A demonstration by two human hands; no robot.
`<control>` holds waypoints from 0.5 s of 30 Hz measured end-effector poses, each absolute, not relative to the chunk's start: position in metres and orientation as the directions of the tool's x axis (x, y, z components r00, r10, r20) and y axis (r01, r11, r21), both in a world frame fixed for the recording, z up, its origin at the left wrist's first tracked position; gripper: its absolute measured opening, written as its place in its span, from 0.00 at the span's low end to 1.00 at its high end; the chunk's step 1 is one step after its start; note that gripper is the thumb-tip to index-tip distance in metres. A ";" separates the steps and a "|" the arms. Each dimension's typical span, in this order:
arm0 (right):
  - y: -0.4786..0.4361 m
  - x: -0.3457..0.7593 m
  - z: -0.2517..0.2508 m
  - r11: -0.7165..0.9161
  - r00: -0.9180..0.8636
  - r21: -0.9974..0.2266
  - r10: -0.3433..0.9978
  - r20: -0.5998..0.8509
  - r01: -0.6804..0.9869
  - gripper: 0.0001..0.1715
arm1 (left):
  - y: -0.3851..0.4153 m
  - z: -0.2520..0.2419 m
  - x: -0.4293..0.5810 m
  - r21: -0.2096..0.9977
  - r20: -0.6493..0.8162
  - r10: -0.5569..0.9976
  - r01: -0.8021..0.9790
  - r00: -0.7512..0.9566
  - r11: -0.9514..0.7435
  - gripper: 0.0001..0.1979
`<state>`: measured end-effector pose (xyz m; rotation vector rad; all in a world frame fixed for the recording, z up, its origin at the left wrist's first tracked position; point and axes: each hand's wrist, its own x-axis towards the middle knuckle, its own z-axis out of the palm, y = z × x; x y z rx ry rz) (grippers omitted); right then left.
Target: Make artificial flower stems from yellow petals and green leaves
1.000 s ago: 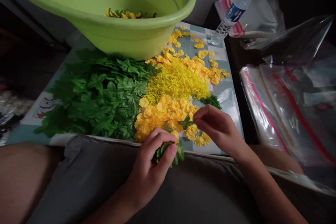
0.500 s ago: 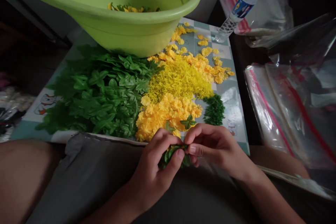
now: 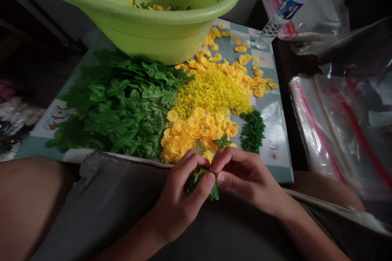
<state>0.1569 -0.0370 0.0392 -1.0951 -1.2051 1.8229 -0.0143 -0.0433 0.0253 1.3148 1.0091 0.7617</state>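
Over my lap, my left hand (image 3: 186,195) is closed round a small artificial flower with green leaves (image 3: 214,191), thumb and forefinger pinching it. Most of the flower is covered by the fingers. My right hand (image 3: 245,177) has its thumb and forefinger at the flower's right edge, close together; whether a small part sits between them is hidden. Just beyond the hands lie a heap of orange-yellow petal pieces (image 3: 190,130) and a loose green leaf piece (image 3: 222,141). Stringy yellow pieces (image 3: 214,91) and a small dark green pile (image 3: 252,130) lie farther back.
Green leaf pieces (image 3: 122,102) cover the left of the low table (image 3: 281,159). A lime-green basin (image 3: 159,36) stands at the back with flowers (image 3: 159,7) inside. A plastic bottle (image 3: 280,12) leans at the back right. Clear plastic bags (image 3: 330,126) lie at the right.
My right fingertips have shifted slightly left along the flower, and its leaves have turned a little in my left hand. The view has moved slightly.
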 end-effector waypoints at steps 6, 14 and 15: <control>-0.045 0.146 0.025 -0.252 -0.434 -0.954 0.887 -0.160 -0.163 0.05 | -0.045 0.021 -0.011 0.966 -0.243 0.901 0.010 0.359 0.257 0.07; -0.050 0.139 0.016 -0.229 -0.428 -0.964 0.891 -0.152 -0.136 0.07 | -0.048 0.017 -0.011 0.931 -0.315 0.900 -0.085 0.302 0.354 0.04; -0.049 0.139 0.015 -0.240 -0.419 -0.961 0.893 -0.165 -0.133 0.08 | -0.047 0.017 -0.011 0.924 -0.326 0.900 -0.102 0.289 0.368 0.03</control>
